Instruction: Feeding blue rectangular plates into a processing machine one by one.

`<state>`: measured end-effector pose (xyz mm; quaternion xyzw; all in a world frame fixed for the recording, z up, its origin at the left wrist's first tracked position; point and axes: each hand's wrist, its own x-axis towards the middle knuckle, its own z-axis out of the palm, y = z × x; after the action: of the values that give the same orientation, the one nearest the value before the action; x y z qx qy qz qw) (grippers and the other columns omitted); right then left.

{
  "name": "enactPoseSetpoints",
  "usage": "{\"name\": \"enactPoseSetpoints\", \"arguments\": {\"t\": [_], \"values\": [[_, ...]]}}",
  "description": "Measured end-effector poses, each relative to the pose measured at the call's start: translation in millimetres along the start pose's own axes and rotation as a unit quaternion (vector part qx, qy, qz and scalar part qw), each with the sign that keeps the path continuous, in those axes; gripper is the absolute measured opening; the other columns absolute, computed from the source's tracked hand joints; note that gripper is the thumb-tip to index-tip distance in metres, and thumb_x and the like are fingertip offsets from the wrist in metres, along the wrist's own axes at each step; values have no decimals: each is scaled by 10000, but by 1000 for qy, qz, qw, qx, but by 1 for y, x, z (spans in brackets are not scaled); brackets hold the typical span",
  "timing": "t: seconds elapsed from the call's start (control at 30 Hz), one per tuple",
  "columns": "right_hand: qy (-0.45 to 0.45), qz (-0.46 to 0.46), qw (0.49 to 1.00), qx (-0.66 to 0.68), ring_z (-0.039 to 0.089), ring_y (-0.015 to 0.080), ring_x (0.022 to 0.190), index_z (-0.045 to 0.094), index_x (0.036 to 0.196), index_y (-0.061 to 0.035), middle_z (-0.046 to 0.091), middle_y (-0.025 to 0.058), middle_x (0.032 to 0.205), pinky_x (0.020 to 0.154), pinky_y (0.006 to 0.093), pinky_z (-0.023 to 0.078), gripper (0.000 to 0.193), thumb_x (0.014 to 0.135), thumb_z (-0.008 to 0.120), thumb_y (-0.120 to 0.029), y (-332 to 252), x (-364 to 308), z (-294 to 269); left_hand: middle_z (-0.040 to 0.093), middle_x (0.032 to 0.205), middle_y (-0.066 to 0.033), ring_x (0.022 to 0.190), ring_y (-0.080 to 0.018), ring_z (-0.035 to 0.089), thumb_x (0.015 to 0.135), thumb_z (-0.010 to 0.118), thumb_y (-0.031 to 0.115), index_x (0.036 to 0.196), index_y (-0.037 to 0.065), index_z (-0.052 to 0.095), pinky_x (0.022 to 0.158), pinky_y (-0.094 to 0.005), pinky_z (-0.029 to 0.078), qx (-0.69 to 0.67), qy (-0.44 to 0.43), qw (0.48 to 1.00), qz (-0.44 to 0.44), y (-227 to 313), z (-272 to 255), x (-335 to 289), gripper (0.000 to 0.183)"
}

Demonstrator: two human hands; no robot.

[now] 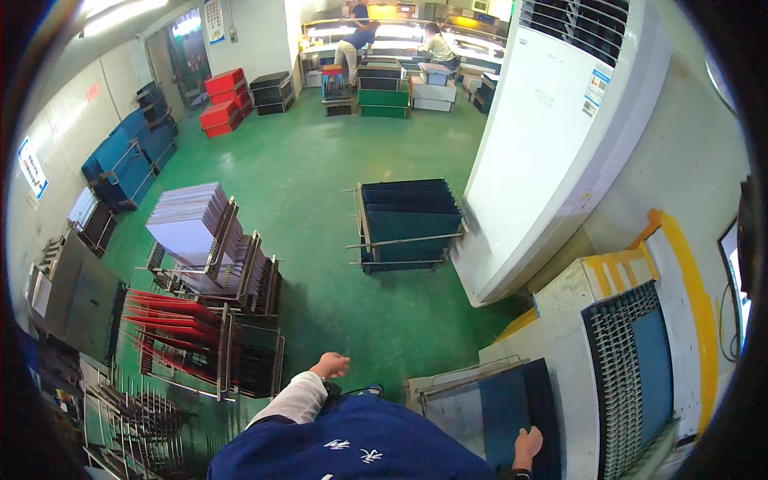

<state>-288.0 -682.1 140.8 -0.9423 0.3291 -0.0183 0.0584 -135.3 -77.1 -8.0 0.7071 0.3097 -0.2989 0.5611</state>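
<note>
My left hand (pixel 331 366) reaches out ahead of my body over the green floor, its fingers curled together with nothing visible in them. My right hand (pixel 528 445) is low at the right, against the dark blue boards (pixel 542 400) standing in a rack (pixel 456 378) beside me. Its fingers are curled in, and whether they grip a board edge is hidden. Within the same rack a paler blue-grey board (pixel 460 408) faces me. Right of it, a conveyor of small rollers (pixel 612 360) carries a flat blue board (pixel 652 360).
Racks of red boards (pixel 180 324) and pale lilac boards (pixel 188 228) stand at the left. A rack of dark boards (pixel 408 220) stands ahead on the green floor (pixel 312 240). A tall white air conditioner (pixel 552 136) rises at right. Two people (pixel 358 44) work at the far bench.
</note>
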Motion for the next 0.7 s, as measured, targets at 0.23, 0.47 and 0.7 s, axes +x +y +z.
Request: {"name": "enactPoseSetpoints", "arguments": {"t": [0.23, 0.47, 0.7], "values": [[-41, 36, 998, 14, 605, 391, 1011, 647, 1008, 58, 643, 254, 1028, 860, 445, 475, 354, 758, 721, -181, -9, 5, -15, 680, 792, -60, 554, -150, 611, 858, 643, 330, 976, 16, 662, 450, -282, 470, -33, -6, 999, -7, -9, 2, -7, 335], [-19, 14, 1000, -2, 630, 386, 938, 650, 963, 13, 660, 219, 974, 799, 461, 493, 321, 743, 734, -205, 11, 11, 1, 682, 804, -38, 589, -156, 627, 856, 631, 341, 1011, 32, 671, 489, -298, 496, 12, -2, 1000, -8, -3, 14, -17, 348], [-17, 39, 999, -1, 623, 382, 985, 647, 1028, 20, 657, 218, 1026, 817, 455, 498, 378, 745, 739, -212, 1, 12, -5, 691, 828, -45, 634, -156, 641, 858, 632, 347, 1009, 45, 677, 523, -301, 512, 10, -2, 1000, -15, -11, 18, -15, 341]]}}
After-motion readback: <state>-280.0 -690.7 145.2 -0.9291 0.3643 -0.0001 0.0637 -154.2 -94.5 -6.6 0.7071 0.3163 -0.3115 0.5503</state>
